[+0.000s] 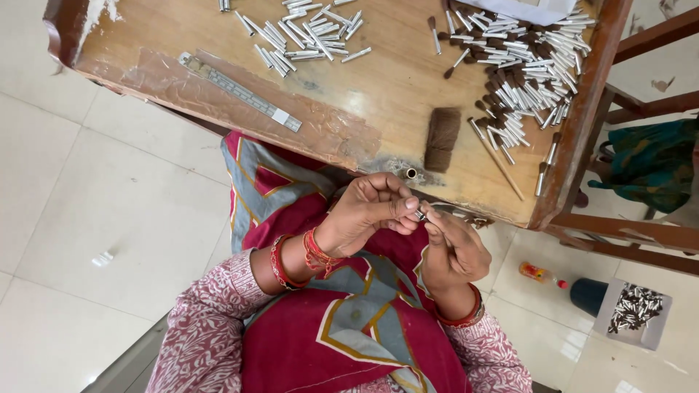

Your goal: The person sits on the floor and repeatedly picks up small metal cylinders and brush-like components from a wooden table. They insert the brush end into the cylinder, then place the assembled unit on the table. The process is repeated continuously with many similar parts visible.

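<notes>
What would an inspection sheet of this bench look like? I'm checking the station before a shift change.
Surface: worn wooden table, finish scuffed along the near edge.
Job's things: small metal tube pinched between both hands; pile of tubes with brown tufts; heap of plain metal tubes; brown fibre bundle.
Clutter: metal ruler, thin stick.
Grippers: left hand and right hand meet at the tube.
Cables: nothing seen.
Surroundings: tiled floor, small bottle, box of pieces.

You hold a small silver metal tube (pixel 420 215) pinched between your fingertips, near you, just off the table's near edge.
</notes>
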